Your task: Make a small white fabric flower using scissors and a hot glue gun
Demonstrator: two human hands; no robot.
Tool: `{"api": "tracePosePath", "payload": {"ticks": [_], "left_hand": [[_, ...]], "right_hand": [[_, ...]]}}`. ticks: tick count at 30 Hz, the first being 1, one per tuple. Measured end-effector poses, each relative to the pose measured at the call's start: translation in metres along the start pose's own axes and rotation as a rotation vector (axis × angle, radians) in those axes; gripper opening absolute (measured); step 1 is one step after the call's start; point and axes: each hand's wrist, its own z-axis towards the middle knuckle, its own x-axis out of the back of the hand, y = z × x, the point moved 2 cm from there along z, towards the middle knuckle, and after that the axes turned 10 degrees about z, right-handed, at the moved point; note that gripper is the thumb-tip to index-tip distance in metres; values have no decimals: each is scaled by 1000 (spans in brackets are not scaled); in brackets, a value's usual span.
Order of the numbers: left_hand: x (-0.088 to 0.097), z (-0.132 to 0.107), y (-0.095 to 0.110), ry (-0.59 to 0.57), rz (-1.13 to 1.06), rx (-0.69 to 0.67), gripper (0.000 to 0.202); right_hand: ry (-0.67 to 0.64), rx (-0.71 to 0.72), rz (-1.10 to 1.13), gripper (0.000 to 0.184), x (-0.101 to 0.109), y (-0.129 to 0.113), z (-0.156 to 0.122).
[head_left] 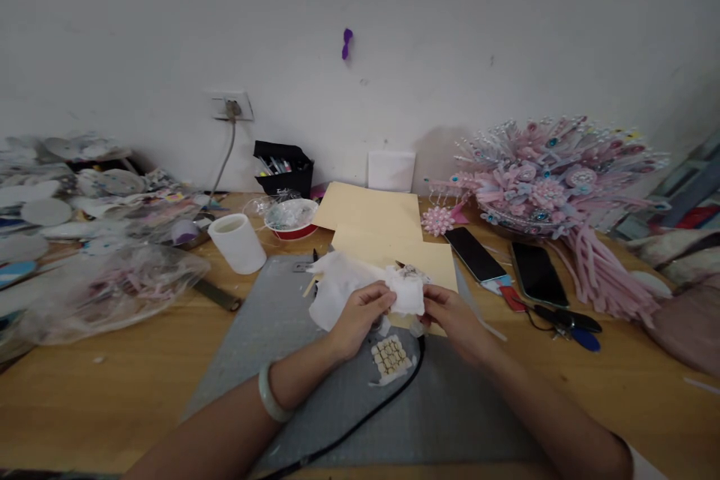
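My left hand (360,315) and my right hand (450,315) are both closed on a crumpled piece of white cloth or tissue (343,285), held just above a grey cutting mat (270,330). A small dark ornament (409,268) pokes out of the top of the cloth. Under my hands, on the mat, lies a small cream beaded patch (389,356). A black cable (360,420) runs across the mat toward me. A pale bangle (270,394) circles my left wrist.
Tan paper sheets (371,221) lie behind the mat. A white cup (237,242) and a red bowl (291,217) stand at left. Two black phones (475,253) (538,274) and a pink beaded bouquet (551,180) fill the right. Plastic bags (112,285) clutter the left.
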Motion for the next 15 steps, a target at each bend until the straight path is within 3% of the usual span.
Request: {"api": "tracePosePath", "payload": {"ticks": [7,10,12,15], "left_hand": [[-2,-1,-5,-16,-238,41,26],[5,-1,6,-27,-190,10,29],[15,0,23,-133,1,-42,32],[33,2,52,-478,435,-83,30]], "right_hand": [[128,94,70,13,8,-7,2],[176,183,-5,12,12,-12,1],[210,229,-74,12,15,-16,0],[256,272,-142,14,17,-21,-1]]}}
